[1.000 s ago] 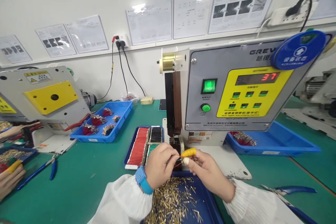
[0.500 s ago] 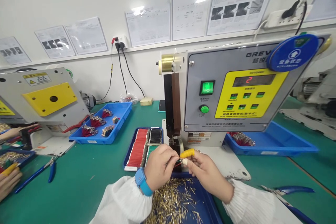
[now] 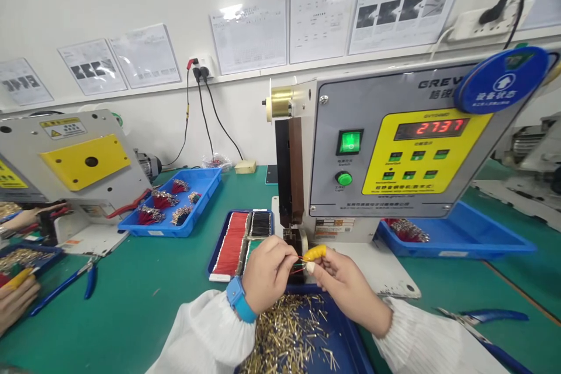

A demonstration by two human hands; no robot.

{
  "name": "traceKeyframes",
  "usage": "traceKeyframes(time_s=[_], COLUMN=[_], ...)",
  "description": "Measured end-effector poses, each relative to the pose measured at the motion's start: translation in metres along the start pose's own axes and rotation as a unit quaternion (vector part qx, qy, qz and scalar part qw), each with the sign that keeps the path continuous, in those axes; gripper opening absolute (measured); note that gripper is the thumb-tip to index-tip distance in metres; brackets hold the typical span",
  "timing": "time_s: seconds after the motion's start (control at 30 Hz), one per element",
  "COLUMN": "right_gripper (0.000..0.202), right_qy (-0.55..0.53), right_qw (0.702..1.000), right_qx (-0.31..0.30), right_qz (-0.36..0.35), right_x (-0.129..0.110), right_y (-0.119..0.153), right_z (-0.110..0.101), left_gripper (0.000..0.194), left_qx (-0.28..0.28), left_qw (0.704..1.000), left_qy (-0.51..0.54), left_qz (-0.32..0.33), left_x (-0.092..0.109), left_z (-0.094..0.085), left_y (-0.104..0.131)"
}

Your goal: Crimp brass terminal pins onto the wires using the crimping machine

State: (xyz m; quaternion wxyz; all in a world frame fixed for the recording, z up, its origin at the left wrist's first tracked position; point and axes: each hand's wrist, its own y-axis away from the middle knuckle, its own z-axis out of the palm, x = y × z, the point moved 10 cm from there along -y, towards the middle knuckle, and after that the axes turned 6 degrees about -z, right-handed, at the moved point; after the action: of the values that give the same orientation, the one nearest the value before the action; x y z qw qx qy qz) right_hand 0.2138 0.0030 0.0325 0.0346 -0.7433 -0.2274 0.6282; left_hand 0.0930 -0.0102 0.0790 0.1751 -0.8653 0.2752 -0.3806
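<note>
Thin red wires (image 3: 298,270) run between my two hands, just in front of the crimping head (image 3: 294,238) of the grey machine (image 3: 335,187). My left hand (image 3: 270,274), with a blue band at the wrist, pinches the wires between thumb and fingertips. On the other side my right hand (image 3: 346,283) pinches their other end; a yellow cover wraps its index finger and a pale one its thumb. Below both hands lies a blue tray (image 3: 346,333) with a heap of small gold terminals (image 3: 287,333). The wire ends are hidden by the fingertips.
Left of the machine is a tray of red, black and green wires (image 3: 230,245). Blue bins (image 3: 175,225) (image 3: 464,245) with wire bundles stand on either side. Cutters (image 3: 491,318) lie at right, pliers (image 3: 65,289) at left. A co-worker's hand (image 3: 17,301) shows at far left.
The machine's display has gone from 2 to 2737. Both hands keep their pinch, and more of the red wires shows between them. The view has shifted slightly.
</note>
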Motion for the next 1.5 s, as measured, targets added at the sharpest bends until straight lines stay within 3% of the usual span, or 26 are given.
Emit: traceKeyframes(time_s=[1.5], right_gripper=[0.021], right_qy=[0.006], right_qw=[1.000], right_qx=[0.001], right_qz=[0.003], right_x=[0.0027], right_y=[0.0001], right_z=[-0.0005], left_gripper=[0.018], left_qx=[0.000], left_qw=[1.000], left_qy=[-0.002], left_qz=[0.003], left_x=[0.0010], left_z=[-0.0005], left_y=[0.0000])
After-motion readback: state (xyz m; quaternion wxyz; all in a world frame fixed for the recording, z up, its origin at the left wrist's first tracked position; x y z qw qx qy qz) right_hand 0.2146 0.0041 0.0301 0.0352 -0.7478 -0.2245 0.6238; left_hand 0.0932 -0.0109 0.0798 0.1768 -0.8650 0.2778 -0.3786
